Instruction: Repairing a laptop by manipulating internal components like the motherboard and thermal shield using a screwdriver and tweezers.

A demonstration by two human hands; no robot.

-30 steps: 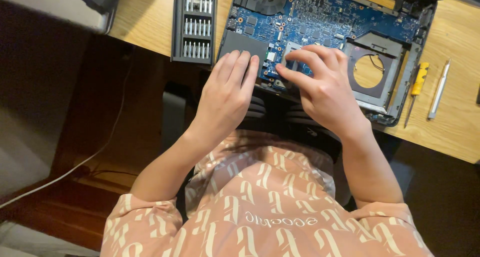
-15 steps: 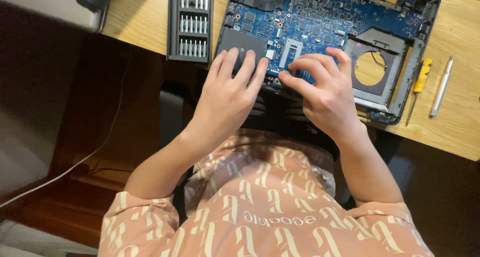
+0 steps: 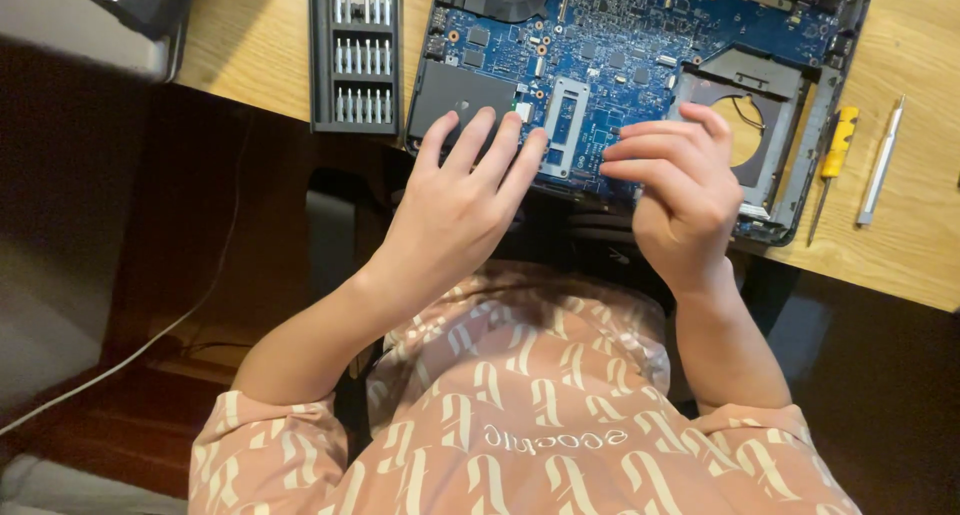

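Observation:
An opened laptop lies on the wooden desk with its blue circuit board (image 3: 620,45) exposed. My left hand (image 3: 455,210) rests at the laptop's near edge, fingers spread, fingertips over a dark grey cover plate (image 3: 450,90) and beside a silver metal slot frame (image 3: 565,125). My right hand (image 3: 680,190) hovers over the board just right of that frame. Its fingers are bent and point left, the thumb is hidden, and I see nothing in it. Behind it is a metal bay with a round hole (image 3: 745,125).
A black case of screwdriver bits (image 3: 357,50) lies open left of the laptop. A yellow-handled screwdriver (image 3: 835,155) and a slim silver tool (image 3: 880,165) lie to its right. A grey device (image 3: 110,15) sits at the desk's (image 3: 250,45) far left corner. A cable (image 3: 150,335) runs across the dark floor.
My right hand has drawn back to the right, off the silver slot frame. My left hand has spread its fingers and shifted slightly forward over the grey plate.

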